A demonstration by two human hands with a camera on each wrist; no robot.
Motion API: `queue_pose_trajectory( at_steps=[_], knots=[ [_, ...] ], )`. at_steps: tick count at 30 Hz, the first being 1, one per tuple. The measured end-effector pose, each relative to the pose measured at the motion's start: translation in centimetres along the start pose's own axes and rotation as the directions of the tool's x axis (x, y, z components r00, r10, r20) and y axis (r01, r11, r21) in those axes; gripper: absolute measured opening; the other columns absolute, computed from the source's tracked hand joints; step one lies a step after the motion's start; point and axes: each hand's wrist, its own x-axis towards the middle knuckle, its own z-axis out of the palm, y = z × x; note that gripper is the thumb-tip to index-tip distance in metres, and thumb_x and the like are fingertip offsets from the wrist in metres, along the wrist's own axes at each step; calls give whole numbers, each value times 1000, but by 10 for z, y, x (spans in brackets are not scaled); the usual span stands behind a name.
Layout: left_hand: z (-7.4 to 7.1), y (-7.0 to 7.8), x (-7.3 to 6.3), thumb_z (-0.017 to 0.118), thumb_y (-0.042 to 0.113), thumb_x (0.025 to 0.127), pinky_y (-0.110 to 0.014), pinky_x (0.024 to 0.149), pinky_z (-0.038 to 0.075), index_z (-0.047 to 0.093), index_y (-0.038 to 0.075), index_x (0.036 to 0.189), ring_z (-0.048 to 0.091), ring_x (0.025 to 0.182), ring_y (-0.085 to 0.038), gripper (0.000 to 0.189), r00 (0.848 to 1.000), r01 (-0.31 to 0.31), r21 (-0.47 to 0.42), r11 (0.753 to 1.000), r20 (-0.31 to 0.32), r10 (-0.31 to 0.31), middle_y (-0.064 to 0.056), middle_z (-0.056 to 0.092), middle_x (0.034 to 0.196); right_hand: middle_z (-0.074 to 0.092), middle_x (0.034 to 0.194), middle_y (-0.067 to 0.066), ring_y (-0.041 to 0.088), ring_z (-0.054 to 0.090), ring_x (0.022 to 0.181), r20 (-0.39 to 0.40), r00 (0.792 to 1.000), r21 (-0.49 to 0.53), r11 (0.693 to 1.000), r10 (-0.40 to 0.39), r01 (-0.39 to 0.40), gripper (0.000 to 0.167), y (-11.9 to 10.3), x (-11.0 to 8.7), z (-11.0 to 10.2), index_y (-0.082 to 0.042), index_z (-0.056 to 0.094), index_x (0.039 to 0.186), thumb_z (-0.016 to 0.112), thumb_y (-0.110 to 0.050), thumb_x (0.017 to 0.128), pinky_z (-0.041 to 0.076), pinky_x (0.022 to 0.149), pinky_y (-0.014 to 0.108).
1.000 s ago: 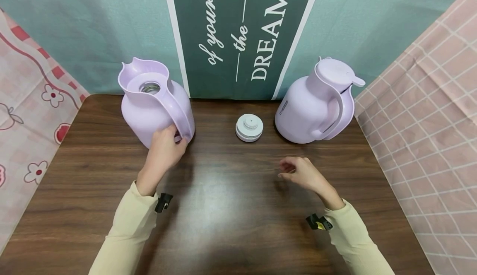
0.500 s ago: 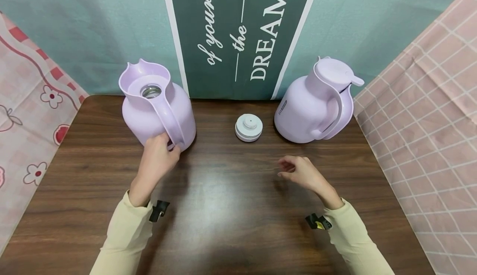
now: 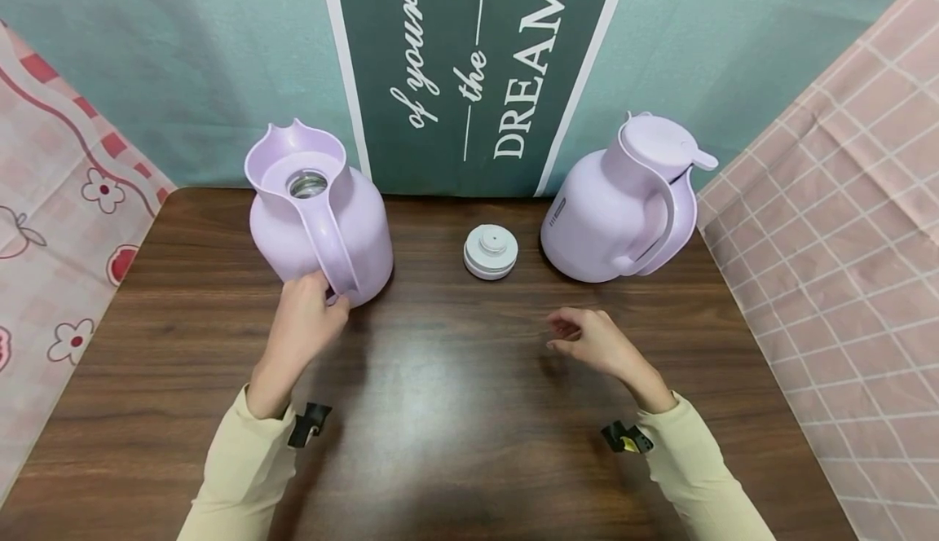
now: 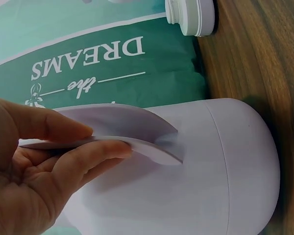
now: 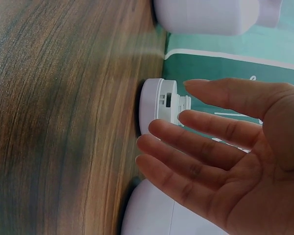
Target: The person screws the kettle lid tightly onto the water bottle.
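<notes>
At the left stands a lilac thermos jug [image 3: 367, 231] without its lid, its round silvery mouth in view. My left hand [image 3: 302, 317] pinches the lower part of its handle [image 4: 112, 142] between thumb and fingers, as the left wrist view shows close up. My right hand [image 3: 594, 339] hovers over the table with relaxed fingers and holds nothing. In the right wrist view its palm [image 5: 255, 181] shows, fingers apart. Between the jugs a round white lid [image 3: 491, 252] lies with its stepped, narrower side up. Behind my right hand is a second lilac thermos jug [image 3: 587, 223], lid on.
The dark wood table [image 3: 433, 411] carries both jugs along its back edge. A teal cloth with a dark green lettered panel [image 3: 469, 76] hangs behind it. Pink patterned cloth [image 3: 66, 264] borders the left side, and pink tiled cloth [image 3: 836, 256] the right.
The left jug has turned so its handle points more towards me, and it has shifted slightly right and nearer. My left hand has moved with the handle. My right hand has stayed put.
</notes>
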Motion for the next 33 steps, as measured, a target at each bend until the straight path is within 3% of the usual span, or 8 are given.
queue_pose_trajectory(
  at_steps=[7, 13, 20, 33],
  knots=[
    [-2, 6, -4, 53, -4, 71, -44, 56, 40, 52, 2, 62, 44, 59, -29, 11, 999, 36, -21, 999, 32, -35, -10, 50, 59, 64, 89, 18, 28, 64, 79, 0, 1000, -6, 1000, -2, 2, 27, 1, 1, -1, 8, 62, 99, 70, -1, 75, 51, 69, 37],
    [-1, 10, -10, 53, -5, 70, -41, 54, 40, 52, 4, 61, 44, 57, -28, 12, 999, 30, -33, 999, 28, -29, -8, 49, 58, 64, 89, 18, 27, 64, 78, 1, 1000, 0, 1000, -3, 3, 27, 2, 3, -1, 7, 62, 99, 70, -1, 75, 51, 69, 37],
    [2, 15, -15, 53, -6, 69, -36, 50, 38, 48, 6, 58, 42, 53, -23, 18, 998, -17, -37, 999, 61, 19, -3, 43, 54, 64, 91, 19, 28, 64, 79, 10, 1000, -4, 1000, -5, 5, 28, 2, 3, 0, 8, 62, 99, 70, -3, 75, 51, 70, 37],
    [8, 24, -26, 57, -11, 66, -35, 51, 39, 50, 6, 61, 43, 54, -20, 18, 986, -111, -92, 990, 114, 121, -1, 46, 56, 64, 91, 19, 27, 64, 78, 20, 1000, -16, 1000, -24, 24, 27, 3, 7, -2, 8, 62, 98, 71, -3, 75, 51, 69, 35]
  ],
)
